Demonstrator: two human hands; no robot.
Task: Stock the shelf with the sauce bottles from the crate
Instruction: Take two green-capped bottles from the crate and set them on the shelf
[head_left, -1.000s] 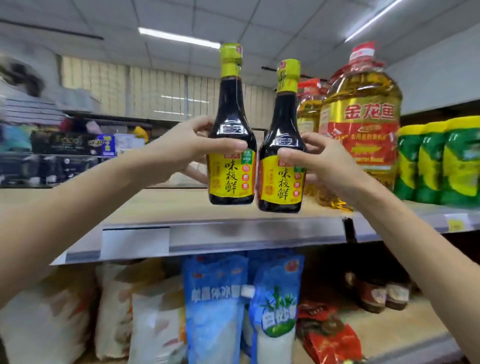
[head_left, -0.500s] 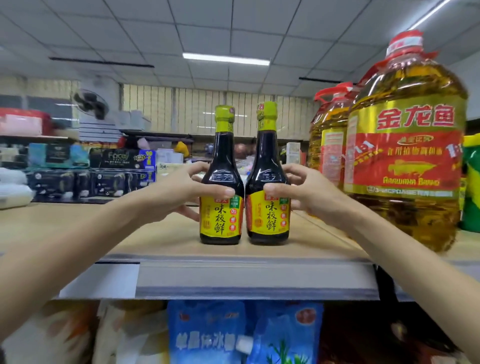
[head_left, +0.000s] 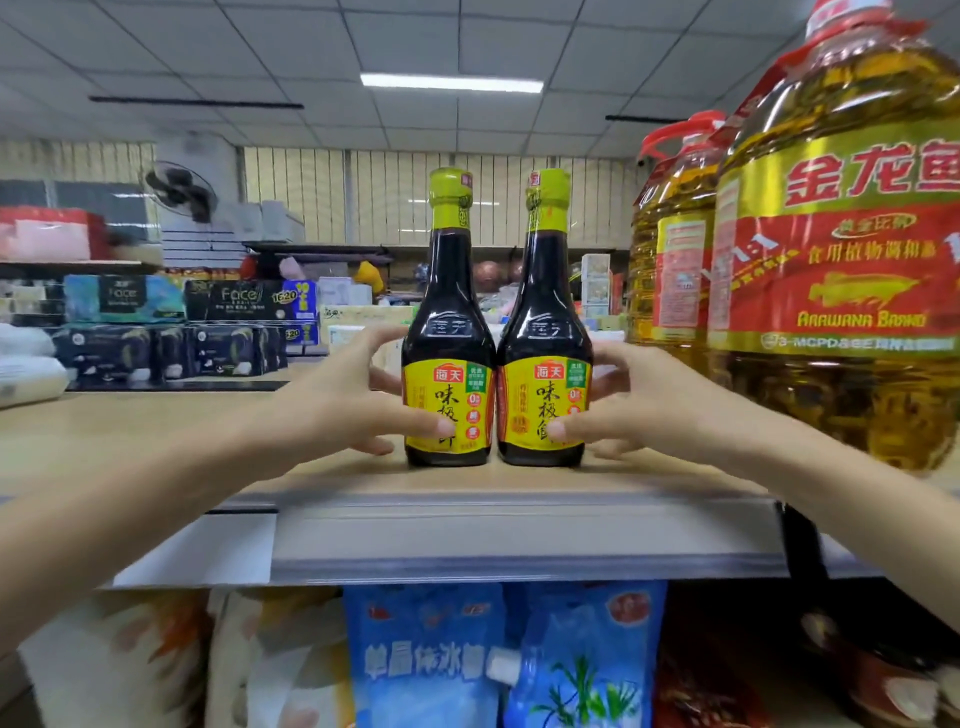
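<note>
Nearest to us, our two bare forearms reach up and forward over the grey front rail of the shelf (head_left: 519, 535), with blue bags (head_left: 498, 660) and pale patterned sacks (head_left: 156, 665) hanging blurred on the level beneath it. Our left hand (head_left: 337, 410) curls around the left sauce bottle (head_left: 448, 343), thumb laid across the lower part of its yellow label and the other fingers wrapped behind the dark glass. Our right hand (head_left: 639, 405) mirrors it on the right sauce bottle (head_left: 544, 343), thumb pressed on the label's lower edge, fingers round the back. So both hands are closed about a bottle each, though we cannot tell how firmly. The two bottles stand upright on the tan shelf board, just back from the front edge, side by side with their shoulders touching or very nearly so, green-capped necks rising above our hands. Just to the right of our right hand, further along the same board, stands a big cooking oil jug (head_left: 841, 249) with a red and gold label, and a second oil jug (head_left: 675, 260) sits behind it toward the bottles. Beyond the shelf top we see stacked tissue packs (head_left: 171, 322) on another rack to the left, a wall fan (head_left: 179, 189) above them, and a lit ceiling panel (head_left: 451, 83) overhead. The crate is not visible to us
</note>
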